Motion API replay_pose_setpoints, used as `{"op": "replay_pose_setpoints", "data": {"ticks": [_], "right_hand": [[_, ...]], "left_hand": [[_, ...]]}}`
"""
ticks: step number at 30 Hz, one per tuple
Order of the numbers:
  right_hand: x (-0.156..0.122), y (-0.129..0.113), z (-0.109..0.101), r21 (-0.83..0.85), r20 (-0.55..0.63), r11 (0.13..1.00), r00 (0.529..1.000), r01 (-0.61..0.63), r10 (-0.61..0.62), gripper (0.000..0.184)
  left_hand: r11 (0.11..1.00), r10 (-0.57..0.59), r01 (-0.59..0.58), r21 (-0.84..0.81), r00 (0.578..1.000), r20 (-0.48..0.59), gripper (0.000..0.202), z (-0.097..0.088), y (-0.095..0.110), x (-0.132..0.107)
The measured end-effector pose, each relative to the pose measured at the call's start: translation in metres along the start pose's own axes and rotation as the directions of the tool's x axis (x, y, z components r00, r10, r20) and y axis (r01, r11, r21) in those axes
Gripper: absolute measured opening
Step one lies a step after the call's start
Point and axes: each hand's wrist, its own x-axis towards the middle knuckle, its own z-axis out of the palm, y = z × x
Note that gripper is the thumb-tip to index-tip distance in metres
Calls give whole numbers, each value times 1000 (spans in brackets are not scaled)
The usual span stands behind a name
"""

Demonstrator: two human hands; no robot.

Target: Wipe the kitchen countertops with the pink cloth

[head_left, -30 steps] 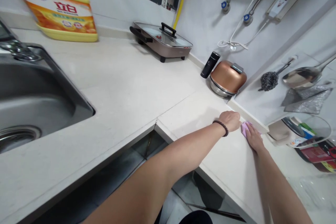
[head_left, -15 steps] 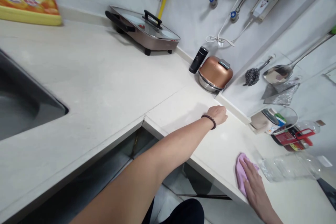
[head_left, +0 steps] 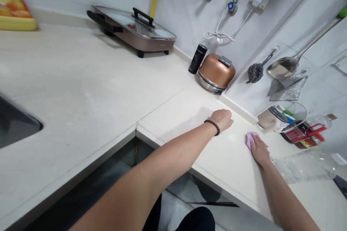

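The right hand [head_left: 260, 151] hides part of the pink cloth [head_left: 249, 140], and the left edge straight up chops off the yellow container [head_left: 17, 24] and sink [head_left: 16, 124].

Cloth [head_left: 251, 140] held against counter [head_left: 89, 79] under right hand [head_left: 260, 151]. Left hand [head_left: 221, 119] curled, bracelet [head_left: 216, 125] worn on wrist. Pot [head_left: 217, 71] and flask [head_left: 197, 59] set beyond left hand; pan [head_left: 143, 45] placed farther off, to its left. Clear bottle [head_left: 303, 166] laid just right of right hand. Spoon [head_left: 282, 68] and scrubber [head_left: 255, 73] hung on wall [head_left: 321, 75] beyond right hand.
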Motion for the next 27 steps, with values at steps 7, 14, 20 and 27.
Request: {"op": "replay_pose_setpoints", "data": {"ticks": [7,14,20,27], "right_hand": [[61,12,12,-44,56,982,981,-182,185,67],[13,-21,-2,-15,51,1000,999,-10,11,60],[-100,-58,-49,95,75,960,959,264,-272,56],[-203,-11,-91,146,158,979,973,143,-165,54]], "left_hand": [[998,19,-17,57,999,-25,30,6,-6,6],[996,-9,12,84,1000,-27,30,4,-6,7],[994,-11,16,106,999,-45,31,-3,-9,5],[994,-20,23,105,999,-31,32,1,-15,7]]}}
